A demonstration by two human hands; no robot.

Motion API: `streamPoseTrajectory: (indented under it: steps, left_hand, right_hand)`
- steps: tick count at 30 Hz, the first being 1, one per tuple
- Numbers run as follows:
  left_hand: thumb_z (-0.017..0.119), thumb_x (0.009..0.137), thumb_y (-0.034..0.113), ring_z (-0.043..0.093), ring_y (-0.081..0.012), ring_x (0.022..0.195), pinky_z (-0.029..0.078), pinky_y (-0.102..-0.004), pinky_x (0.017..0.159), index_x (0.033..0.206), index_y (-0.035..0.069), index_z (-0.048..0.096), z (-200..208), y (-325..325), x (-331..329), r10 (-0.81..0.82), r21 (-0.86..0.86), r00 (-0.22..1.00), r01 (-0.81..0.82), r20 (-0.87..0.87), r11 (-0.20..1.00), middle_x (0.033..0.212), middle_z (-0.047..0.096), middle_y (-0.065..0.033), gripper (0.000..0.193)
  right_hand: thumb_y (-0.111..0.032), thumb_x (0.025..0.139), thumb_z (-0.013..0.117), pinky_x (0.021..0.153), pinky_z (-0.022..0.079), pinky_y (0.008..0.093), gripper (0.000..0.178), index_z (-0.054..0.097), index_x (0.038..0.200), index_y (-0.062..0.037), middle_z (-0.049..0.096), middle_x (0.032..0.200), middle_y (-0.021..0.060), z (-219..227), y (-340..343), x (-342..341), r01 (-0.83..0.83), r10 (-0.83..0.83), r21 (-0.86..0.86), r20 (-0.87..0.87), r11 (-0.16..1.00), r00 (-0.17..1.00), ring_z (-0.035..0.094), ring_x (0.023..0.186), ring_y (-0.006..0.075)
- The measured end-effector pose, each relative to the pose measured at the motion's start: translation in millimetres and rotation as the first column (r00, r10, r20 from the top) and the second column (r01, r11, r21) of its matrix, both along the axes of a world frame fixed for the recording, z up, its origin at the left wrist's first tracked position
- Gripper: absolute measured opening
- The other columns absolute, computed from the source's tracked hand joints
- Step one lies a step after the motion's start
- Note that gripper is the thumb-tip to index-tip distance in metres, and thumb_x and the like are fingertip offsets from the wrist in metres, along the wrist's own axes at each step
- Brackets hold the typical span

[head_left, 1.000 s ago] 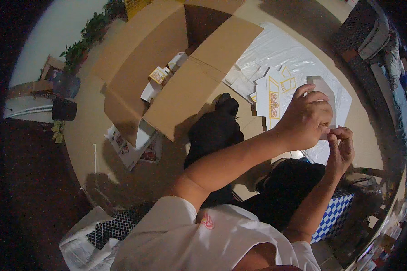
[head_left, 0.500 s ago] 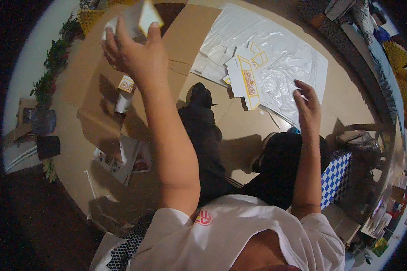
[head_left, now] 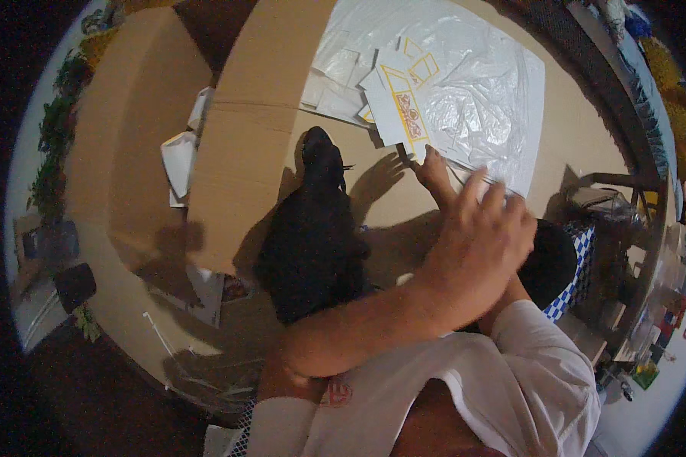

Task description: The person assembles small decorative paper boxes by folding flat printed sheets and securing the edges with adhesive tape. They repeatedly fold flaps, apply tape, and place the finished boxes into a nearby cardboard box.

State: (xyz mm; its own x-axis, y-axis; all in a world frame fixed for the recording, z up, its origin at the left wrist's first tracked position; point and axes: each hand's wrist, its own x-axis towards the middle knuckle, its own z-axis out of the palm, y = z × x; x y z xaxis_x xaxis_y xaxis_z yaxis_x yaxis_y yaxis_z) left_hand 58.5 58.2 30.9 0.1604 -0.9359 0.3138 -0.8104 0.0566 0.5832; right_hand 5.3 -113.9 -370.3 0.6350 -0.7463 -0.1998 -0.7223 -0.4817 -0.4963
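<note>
My left hand point(head_left: 486, 228) is stretched across over my right forearm. Motion blurs its fingers, which are curved and a little apart, with nothing visible in them. Beyond it, my right hand point(head_left: 437, 181) pinches the near end of a flat white carton point(head_left: 408, 114) with yellow lines and a brown printed panel. Other flat cartons point(head_left: 421, 67) lie under and beside that one, on a clear plastic-covered white stack point(head_left: 503, 99). A folded white box point(head_left: 179, 164) rests in the large open cardboard box point(head_left: 248, 129) at the left.
My dark-clad leg and shoe point(head_left: 320, 164) stand between the cardboard box and the stack. A blue-and-white checked box point(head_left: 579, 263) and a dark-framed stool or shelf point(head_left: 606, 183) are at the right. Clear plastic wrap point(head_left: 221, 373) lies at the lower left.
My left hand has let go of the white box in the cardboard box and swung right, across my right arm. My right hand has moved left onto the flat carton's end.
</note>
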Motion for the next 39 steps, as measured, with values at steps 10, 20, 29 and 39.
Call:
streamPoseTrajectory:
  steps: [10, 20, 29, 39]
  left_hand:
    - [0.053, 0.082, 0.026, 0.056, -0.0325, 0.111, 0.034, -0.0517, 0.107, 0.112, 0.000, 0.061, 9.6, 0.5, 0.5, -0.160, 0.164, 0.987, 0.160, -0.014, 0.973, 0.111, 0.061, -0.0166, 0.040]
    - [0.054, 0.082, 0.022, 0.057, -0.0315, 0.111, 0.037, -0.0505, 0.106, 0.110, 0.001, 0.061, 9.9, -9.8, 9.4, -0.131, 0.174, 0.990, 0.139, -0.056, 0.975, 0.112, 0.061, -0.0160, 0.035]
    - [0.057, 0.081, 0.021, 0.054, -0.0332, 0.108, 0.032, -0.0482, 0.107, 0.108, -0.003, 0.062, 1.0, -9.5, -4.4, -0.118, 0.093, 0.992, 0.122, -0.051, 0.988, 0.101, 0.059, -0.0173, 0.036]
    - [0.067, 0.083, 0.021, 0.054, -0.0341, 0.111, 0.036, -0.0434, 0.102, 0.121, 0.002, 0.052, -10.1, -36.7, -4.6, 0.062, -0.084, 0.916, -0.103, -0.396, 0.991, 0.120, 0.055, -0.0210, 0.045]
  right_hand:
    - [-0.035, 0.085, 0.061, 0.104, 0.037, 0.0488, 0.069, 0.035, 0.133, 0.0073, 0.037, 0.138, 0.0308, -54.1, -8.2, 17.0, -0.129, 0.029, -0.512, -0.198, 0.849, 0.980, 0.039, 0.126, 0.0483]
    - [-0.022, 0.089, 0.055, 0.092, 0.049, 0.0444, 0.050, 0.039, 0.124, 0.0103, 0.046, 0.124, 0.0308, -49.6, -6.7, 34.3, -0.162, 0.083, -0.319, -0.247, 0.934, 0.965, 0.047, 0.119, 0.0453]
    - [-0.021, 0.089, 0.051, 0.065, 0.053, 0.0461, 0.016, 0.058, 0.091, -0.0067, 0.065, 0.085, 0.0154, 7.2, -29.4, 24.0, -0.362, 0.317, -0.105, -0.299, 0.926, 0.900, 0.065, 0.077, 0.0344]
    - [-0.019, 0.083, 0.060, 0.060, 0.051, 0.0404, 0.009, 0.057, 0.081, -0.0102, 0.064, 0.077, 0.0076, 139.6, -72.8, 35.0, -0.143, 0.265, -0.515, 0.172, 0.845, 0.949, 0.064, 0.071, 0.0286]
